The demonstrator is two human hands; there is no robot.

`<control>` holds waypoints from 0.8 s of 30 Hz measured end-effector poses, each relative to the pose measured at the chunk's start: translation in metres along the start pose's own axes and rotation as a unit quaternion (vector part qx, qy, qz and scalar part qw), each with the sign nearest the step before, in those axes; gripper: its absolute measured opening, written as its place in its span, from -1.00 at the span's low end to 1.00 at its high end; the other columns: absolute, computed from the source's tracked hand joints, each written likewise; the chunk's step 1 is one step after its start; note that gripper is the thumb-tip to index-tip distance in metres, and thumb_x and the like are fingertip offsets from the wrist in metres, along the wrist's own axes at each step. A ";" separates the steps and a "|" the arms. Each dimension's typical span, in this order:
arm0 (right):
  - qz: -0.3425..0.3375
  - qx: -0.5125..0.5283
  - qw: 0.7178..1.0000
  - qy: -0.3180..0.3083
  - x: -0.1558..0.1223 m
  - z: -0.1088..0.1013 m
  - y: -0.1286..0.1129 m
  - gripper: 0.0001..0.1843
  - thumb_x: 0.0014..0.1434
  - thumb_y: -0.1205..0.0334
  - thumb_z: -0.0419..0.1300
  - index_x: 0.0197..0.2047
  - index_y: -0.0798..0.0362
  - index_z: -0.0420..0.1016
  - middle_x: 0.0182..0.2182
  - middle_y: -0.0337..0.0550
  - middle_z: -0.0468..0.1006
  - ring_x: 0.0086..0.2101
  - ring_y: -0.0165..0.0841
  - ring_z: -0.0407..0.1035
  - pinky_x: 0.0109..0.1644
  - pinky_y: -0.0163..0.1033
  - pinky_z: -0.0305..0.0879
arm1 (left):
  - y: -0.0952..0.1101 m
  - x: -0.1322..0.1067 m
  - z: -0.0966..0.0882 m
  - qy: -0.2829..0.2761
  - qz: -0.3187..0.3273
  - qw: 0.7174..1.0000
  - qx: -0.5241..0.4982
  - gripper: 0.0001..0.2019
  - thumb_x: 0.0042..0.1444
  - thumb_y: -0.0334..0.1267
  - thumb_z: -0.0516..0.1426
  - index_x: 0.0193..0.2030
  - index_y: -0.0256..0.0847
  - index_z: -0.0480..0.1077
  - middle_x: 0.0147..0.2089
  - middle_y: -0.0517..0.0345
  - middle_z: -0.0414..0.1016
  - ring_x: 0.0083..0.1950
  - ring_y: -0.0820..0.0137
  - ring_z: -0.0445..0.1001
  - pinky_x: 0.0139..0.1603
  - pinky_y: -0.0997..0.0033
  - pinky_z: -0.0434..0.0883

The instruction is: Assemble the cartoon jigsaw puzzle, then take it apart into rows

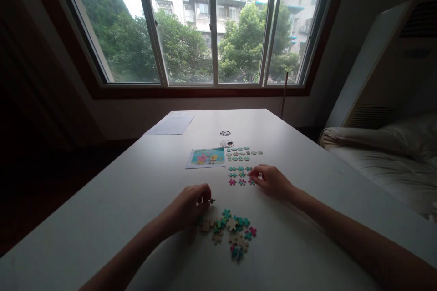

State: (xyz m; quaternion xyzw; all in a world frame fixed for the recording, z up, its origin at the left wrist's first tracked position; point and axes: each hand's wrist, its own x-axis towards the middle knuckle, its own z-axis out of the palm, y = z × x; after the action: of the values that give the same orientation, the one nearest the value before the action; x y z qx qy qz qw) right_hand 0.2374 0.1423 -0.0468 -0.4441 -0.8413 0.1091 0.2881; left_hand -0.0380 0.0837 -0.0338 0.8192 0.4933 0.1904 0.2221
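Note:
My left hand [191, 207] is curled closed, pinching a small dark puzzle piece [212, 201] just above a loose heap of puzzle pieces [232, 229] on the white table [136, 200]. My right hand [271, 180] rests on the table with fingertips pinched on a piece at the right end of sorted rows of teal and pink pieces [239, 175]. More sorted pieces [242, 152] lie farther back. A colourful cartoon reference picture [206, 158] lies to the left of them.
A sheet of paper [170, 124] lies at the far left of the table. Two small round items [226, 138] sit near the picture. A large window is behind the table, and a cushioned seat [385, 154] stands to the right.

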 end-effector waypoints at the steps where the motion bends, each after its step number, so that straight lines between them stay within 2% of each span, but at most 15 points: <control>1: -0.016 0.005 1.000 0.000 -0.004 0.002 -0.008 -0.86 0.08 0.24 0.09 -0.37 0.01 0.48 -0.47 -0.24 0.46 -0.53 -0.49 0.29 -0.42 -0.38 0.18 | 0.002 0.002 0.001 0.008 -0.006 0.999 -0.031 -0.88 -0.04 -0.39 0.05 -0.31 -0.24 0.33 -0.43 0.22 0.39 -0.41 0.47 0.33 -0.41 0.52 0.26; 4: -0.062 0.007 0.998 0.010 -0.013 0.007 -0.029 -0.88 0.09 0.28 0.09 -0.38 0.01 0.46 -0.47 -0.25 0.48 -0.50 -0.48 0.32 -0.38 -0.38 0.21 | 0.007 0.006 0.007 0.030 -0.035 0.987 -0.156 -0.82 -0.03 -0.28 0.09 -0.25 -0.27 0.36 -0.44 0.19 0.42 -0.42 0.46 0.36 -0.44 0.52 0.28; 8: -0.098 0.010 0.995 0.035 -0.020 0.013 -0.047 -0.90 0.10 0.24 0.11 -0.35 -0.01 0.45 -0.45 -0.26 0.50 -0.43 -0.46 0.36 -0.30 -0.35 0.22 | 0.015 0.009 0.016 0.051 -0.065 0.945 -0.315 -0.78 -0.08 -0.18 0.17 -0.35 -0.31 0.37 -0.40 0.10 0.48 -0.35 0.39 0.41 -0.33 0.42 0.35; 12: -0.111 0.014 0.991 0.073 -0.024 0.017 -0.056 -0.81 0.07 0.10 0.16 -0.25 -0.03 0.44 -0.45 -0.25 0.51 -0.47 -0.46 0.36 -0.31 -0.33 0.21 | 0.029 0.007 0.024 0.070 -0.078 0.939 -0.328 -0.75 -0.08 -0.13 0.19 -0.37 -0.31 0.41 -0.39 0.08 0.49 -0.32 0.35 0.42 -0.29 0.38 0.36; 15: -0.124 0.017 0.988 0.089 -0.027 0.020 -0.057 -0.75 0.04 0.03 0.17 -0.24 -0.03 0.44 -0.47 -0.26 0.50 -0.51 -0.48 0.33 -0.35 -0.33 0.19 | 0.039 0.006 0.029 0.070 -0.085 0.926 -0.361 -0.75 -0.11 -0.13 0.21 -0.39 -0.31 0.42 -0.42 0.11 0.48 -0.35 0.36 0.42 -0.31 0.40 0.36; 24: -0.153 0.024 0.982 0.109 -0.029 0.019 -0.058 -0.76 0.06 0.06 0.16 -0.22 -0.02 0.42 -0.45 -0.27 0.50 -0.53 -0.50 0.30 -0.37 -0.33 0.14 | 0.042 0.005 0.032 0.074 -0.080 0.898 -0.426 -0.76 -0.15 -0.19 0.26 -0.39 -0.31 0.40 -0.43 0.15 0.46 -0.38 0.41 0.41 -0.33 0.43 0.34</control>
State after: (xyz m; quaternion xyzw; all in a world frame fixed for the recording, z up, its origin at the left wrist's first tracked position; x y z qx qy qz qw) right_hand 0.1989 0.0864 -0.0478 -0.3121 -0.8603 0.0345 0.4017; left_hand 0.0121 0.0652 -0.0366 0.5875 0.4436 0.4242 0.5274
